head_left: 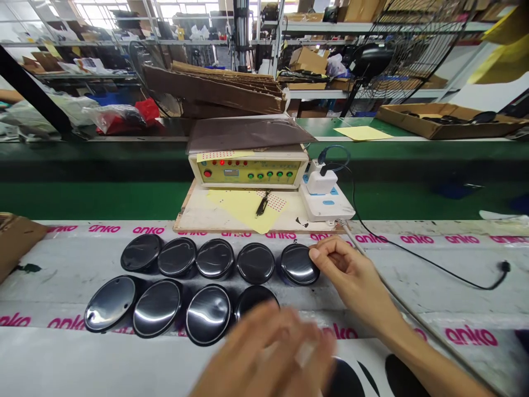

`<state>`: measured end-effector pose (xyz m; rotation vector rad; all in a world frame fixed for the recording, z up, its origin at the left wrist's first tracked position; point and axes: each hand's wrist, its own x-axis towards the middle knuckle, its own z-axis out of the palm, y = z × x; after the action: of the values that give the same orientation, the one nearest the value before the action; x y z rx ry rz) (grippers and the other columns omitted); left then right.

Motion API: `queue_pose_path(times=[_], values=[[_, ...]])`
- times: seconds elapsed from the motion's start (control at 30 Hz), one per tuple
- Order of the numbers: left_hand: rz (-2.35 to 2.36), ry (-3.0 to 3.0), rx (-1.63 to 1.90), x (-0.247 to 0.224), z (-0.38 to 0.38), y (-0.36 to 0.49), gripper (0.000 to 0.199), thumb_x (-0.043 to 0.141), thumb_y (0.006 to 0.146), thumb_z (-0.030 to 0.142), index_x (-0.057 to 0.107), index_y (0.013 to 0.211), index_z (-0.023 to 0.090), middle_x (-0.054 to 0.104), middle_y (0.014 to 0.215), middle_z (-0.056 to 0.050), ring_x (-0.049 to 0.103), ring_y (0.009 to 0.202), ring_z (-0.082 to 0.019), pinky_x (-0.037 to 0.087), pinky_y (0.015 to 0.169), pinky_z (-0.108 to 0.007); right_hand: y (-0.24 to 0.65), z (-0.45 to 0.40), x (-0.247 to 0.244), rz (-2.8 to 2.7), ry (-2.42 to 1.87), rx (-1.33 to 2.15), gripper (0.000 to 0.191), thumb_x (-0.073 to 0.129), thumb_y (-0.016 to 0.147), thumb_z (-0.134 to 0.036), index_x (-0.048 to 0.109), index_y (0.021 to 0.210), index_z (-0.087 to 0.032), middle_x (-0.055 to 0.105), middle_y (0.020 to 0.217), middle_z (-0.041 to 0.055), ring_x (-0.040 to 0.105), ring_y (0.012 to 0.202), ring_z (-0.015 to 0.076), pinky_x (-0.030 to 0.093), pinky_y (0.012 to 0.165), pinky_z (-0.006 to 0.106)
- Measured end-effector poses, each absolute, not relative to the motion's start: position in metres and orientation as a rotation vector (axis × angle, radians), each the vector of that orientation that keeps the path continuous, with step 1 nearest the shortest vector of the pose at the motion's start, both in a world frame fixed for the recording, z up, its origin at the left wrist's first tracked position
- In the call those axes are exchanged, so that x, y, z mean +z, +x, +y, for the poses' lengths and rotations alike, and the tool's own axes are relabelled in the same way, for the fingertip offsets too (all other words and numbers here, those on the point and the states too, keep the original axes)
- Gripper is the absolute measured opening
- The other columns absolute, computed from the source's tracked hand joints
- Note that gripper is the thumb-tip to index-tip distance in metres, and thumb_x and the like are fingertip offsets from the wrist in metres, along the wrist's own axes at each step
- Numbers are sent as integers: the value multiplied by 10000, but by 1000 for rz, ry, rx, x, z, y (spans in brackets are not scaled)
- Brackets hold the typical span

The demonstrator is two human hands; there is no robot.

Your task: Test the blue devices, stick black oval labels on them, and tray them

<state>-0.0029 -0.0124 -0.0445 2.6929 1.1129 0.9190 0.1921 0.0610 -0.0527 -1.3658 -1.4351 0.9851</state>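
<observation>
My right hand (351, 275) has thumb and forefinger closed at the right edge of a glossy black round piece (298, 262), the last one at the right of the back row. Low in the middle, my left hand (268, 358) is smeared by motion, and whether it holds anything I cannot tell. It partly covers another black round piece (250, 300) in the front row. Several more such pieces stand to the left in two rows, with shiny tops. Below my hands lies a white sheet (82, 364) with black round shapes (343, 380) at its right.
Behind the rows, a control box (252, 172) with buttons sits on a board, beside a white power strip (326, 204). A black cable (430, 259) and a grey cord (407, 314) run along the right. A cardboard box (19, 242) is at the left edge.
</observation>
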Motion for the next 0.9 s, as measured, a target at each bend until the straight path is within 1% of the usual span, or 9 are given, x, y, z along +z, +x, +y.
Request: queue_pose_path(times=[0.07, 0.13, 0.2, 0.27, 0.47, 0.67, 0.77, 0.83, 0.9], values=[[1237, 2654, 839, -23, 16, -4, 566, 490, 914, 363, 297, 1418, 193, 617, 1220, -96, 567, 1157, -265, 457, 999, -459, 192, 61, -54, -1443, -1359, 984, 223, 589, 846, -395, 529, 726, -217, 541, 714, -12, 523, 650, 132, 433, 593, 245], [1268, 2610, 706, -16, 44, 3, 782, 621, 827, 380, 183, 1444, 182, 609, 1214, -116, 557, 1163, -289, 459, 978, -485, 192, 62, -55, -1441, -1347, 977, 219, 584, 849, -393, 524, 729, -220, 534, 707, -15, 520, 645, 134, 433, 588, 248], [1272, 2559, 596, -20, 65, 14, 942, 744, 722, 357, 160, 1437, 174, 635, 1157, -115, 577, 1132, -298, 438, 984, -500, 192, 62, -56, -1434, -1331, 972, 224, 580, 849, -395, 513, 721, -223, 527, 703, -16, 521, 642, 136, 436, 584, 251], [1289, 2509, 552, -28, 75, 23, 1006, 803, 655, 334, 176, 1425, 174, 661, 1098, -103, 604, 1086, -302, 440, 971, -502, 192, 63, -57, -1433, -1317, 970, 230, 580, 846, -395, 506, 710, -225, 527, 703, -14, 528, 649, 139, 442, 593, 255], [1317, 2488, 586, -34, 72, 27, 945, 834, 626, 302, 279, 1372, 135, 680, 1049, -121, 636, 1019, -291, 503, 881, -455, 193, 61, -61, -1425, -1332, 956, 223, 569, 849, -388, 494, 713, -229, 535, 719, -5, 539, 671, 149, 448, 604, 269], [1354, 2427, 576, -33, 72, 26, 930, 821, 631, 304, 280, 1376, 172, 671, 1083, -121, 622, 1057, -301, 500, 886, -472, 194, 61, -63, -1480, -1363, 917, 208, 538, 872, -374, 475, 729, -236, 548, 744, 0, 555, 696, 156, 455, 623, 283], [1386, 2413, 553, -34, 73, 26, 962, 822, 627, 325, 265, 1392, 151, 669, 1081, -124, 611, 1066, -318, 505, 871, -477, 194, 63, -60, -1539, -1406, 854, 222, 530, 870, -368, 456, 708, -236, 544, 753, 5, 544, 715, 164, 446, 653, 300], [1372, 2452, 532, -33, 74, 25, 944, 806, 653, 354, 274, 1397, 120, 667, 1083, -126, 598, 1085, -311, 490, 903, -468, 195, 65, -59, -1590, -1456, 817, 238, 539, 856, -370, 445, 684, -236, 534, 719, -2, 518, 665, 159, 423, 615, 300], [1284, 2592, 458, -32, 74, 23, 791, 739, 739, 385, 353, 1364, 92, 643, 1143, -144, 577, 1119, -290, 431, 989, -463, 198, 70, -57, -1633, -1514, 788, 265, 564, 832, -398, 438, 665, -235, 517, 651, -17, 477, 576, 147, 380, 541, 292]])
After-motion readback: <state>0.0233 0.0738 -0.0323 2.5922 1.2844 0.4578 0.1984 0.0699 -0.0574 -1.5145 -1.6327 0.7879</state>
